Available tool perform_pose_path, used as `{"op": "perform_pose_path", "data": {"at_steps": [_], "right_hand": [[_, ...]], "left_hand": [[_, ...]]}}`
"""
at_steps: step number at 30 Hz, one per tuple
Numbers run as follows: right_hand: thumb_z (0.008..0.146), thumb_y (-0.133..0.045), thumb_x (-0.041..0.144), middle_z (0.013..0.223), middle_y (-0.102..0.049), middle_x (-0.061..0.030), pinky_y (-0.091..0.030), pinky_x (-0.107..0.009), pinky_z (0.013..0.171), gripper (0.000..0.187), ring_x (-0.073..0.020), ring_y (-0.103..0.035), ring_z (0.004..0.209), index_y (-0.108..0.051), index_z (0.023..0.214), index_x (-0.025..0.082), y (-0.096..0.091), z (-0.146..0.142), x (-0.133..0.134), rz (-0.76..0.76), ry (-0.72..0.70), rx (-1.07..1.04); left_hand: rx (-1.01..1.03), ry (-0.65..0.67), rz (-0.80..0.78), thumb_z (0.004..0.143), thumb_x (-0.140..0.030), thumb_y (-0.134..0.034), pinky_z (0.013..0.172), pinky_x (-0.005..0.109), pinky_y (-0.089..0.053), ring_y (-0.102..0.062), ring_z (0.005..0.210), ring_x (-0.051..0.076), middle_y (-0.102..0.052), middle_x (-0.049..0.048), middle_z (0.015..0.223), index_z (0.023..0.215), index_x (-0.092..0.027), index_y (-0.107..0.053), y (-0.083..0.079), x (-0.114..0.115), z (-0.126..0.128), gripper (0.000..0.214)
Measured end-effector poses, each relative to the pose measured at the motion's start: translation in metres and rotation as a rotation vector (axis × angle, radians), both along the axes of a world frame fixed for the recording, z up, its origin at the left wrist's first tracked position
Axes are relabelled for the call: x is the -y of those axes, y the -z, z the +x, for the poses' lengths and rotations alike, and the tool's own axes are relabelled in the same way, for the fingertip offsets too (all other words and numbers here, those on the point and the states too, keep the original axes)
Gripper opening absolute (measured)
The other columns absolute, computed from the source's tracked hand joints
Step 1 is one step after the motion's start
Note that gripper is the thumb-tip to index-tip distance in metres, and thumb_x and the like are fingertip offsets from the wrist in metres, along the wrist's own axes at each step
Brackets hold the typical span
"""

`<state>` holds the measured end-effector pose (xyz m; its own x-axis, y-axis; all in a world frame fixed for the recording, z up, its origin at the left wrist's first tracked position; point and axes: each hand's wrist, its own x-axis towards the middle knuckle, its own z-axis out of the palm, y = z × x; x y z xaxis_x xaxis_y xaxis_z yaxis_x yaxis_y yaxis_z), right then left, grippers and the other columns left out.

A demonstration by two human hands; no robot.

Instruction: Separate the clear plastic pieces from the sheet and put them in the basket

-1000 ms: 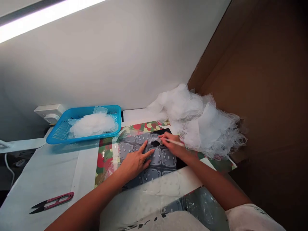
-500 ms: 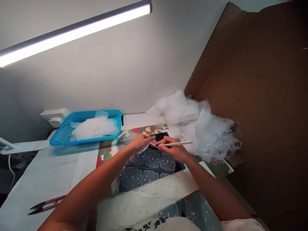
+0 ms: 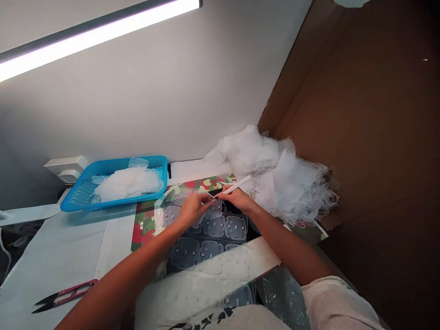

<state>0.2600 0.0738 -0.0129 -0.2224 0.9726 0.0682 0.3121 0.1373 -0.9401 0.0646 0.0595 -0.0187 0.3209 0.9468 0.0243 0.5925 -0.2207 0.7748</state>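
Note:
A translucent sheet of moulded square pads lies over a black mat on the camouflage-patterned cover. My left hand rests on the sheet's far edge, its fingers pinched on a small clear piece. My right hand meets it there and grips a thin white stick that points up to the right. The fingertips of both hands touch over the far row of pads.
A blue plastic basket with clear pieces stands at the back left. A heap of white trimmings lies at the back right against a brown cardboard wall. Pink thread snips lie front left. A light bar hangs overhead.
My left hand went from lying flat on the sheet to a pinch at its far edge beside my right hand. The stick's free end tilted upward.

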Motion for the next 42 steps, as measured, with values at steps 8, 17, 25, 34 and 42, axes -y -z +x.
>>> {"op": "perform_pose_path", "data": {"at_steps": [8,17,25,34,42], "right_hand": [[0.066,-0.068,0.043,0.059,-0.059,0.004,-0.036,-0.025,0.055,0.03,-0.0131,-0.049,0.058,-0.049,0.061,0.02,0.018,0.037,-0.025,-0.074,0.206,0.082],[0.081,-0.06,0.037,0.091,-0.068,-0.0032,-0.044,-0.031,0.077,0.022,-0.0187,-0.06,0.084,-0.054,0.068,0.021,0.0,-0.011,0.011,0.171,0.049,0.053],[0.087,-0.054,0.024,0.097,-0.065,-0.0043,-0.044,-0.032,0.08,0.017,-0.0188,-0.059,0.09,-0.049,0.071,0.021,0.013,-0.052,0.022,0.29,-0.22,0.19],[0.085,-0.058,0.02,0.096,-0.062,-0.0051,-0.043,-0.033,0.081,0.021,-0.0188,-0.057,0.09,-0.045,0.068,0.021,0.011,-0.052,0.014,0.336,-0.302,0.207],[0.085,-0.056,0.018,0.097,-0.06,-0.0053,-0.043,-0.032,0.079,0.023,-0.0177,-0.056,0.088,-0.043,0.067,0.021,0.014,-0.049,0.012,0.36,-0.343,0.248]], "left_hand": [[0.181,-0.011,-0.052,0.077,-0.041,-0.059,0.061,0.024,-0.037,-0.052,0.065,0.015,-0.062,0.0,0.067,0.073,-0.017,-0.066,-0.003,0.013,-0.02,0.026],[-0.187,-0.22,0.069,0.086,-0.034,-0.046,0.056,0.026,-0.033,-0.057,0.068,0.02,-0.064,0.004,0.074,0.076,-0.019,-0.068,-0.008,0.042,-0.072,0.028],[-0.658,0.072,0.25,0.094,-0.046,-0.041,0.06,0.034,-0.046,-0.067,0.074,0.025,-0.04,0.0082,0.152,0.14,-0.035,-0.049,0.004,0.067,-0.06,0.047],[-0.83,0.075,0.25,0.097,-0.049,-0.03,0.059,0.04,-0.052,-0.07,0.078,0.028,-0.028,0.006,0.158,0.147,-0.035,-0.039,0.008,0.064,-0.061,0.052],[-0.844,0.09,0.242,0.098,-0.048,-0.032,0.058,0.037,-0.051,-0.07,0.075,0.026,-0.026,0.0085,0.159,0.146,-0.035,-0.039,0.009,0.064,-0.06,0.05]]}}
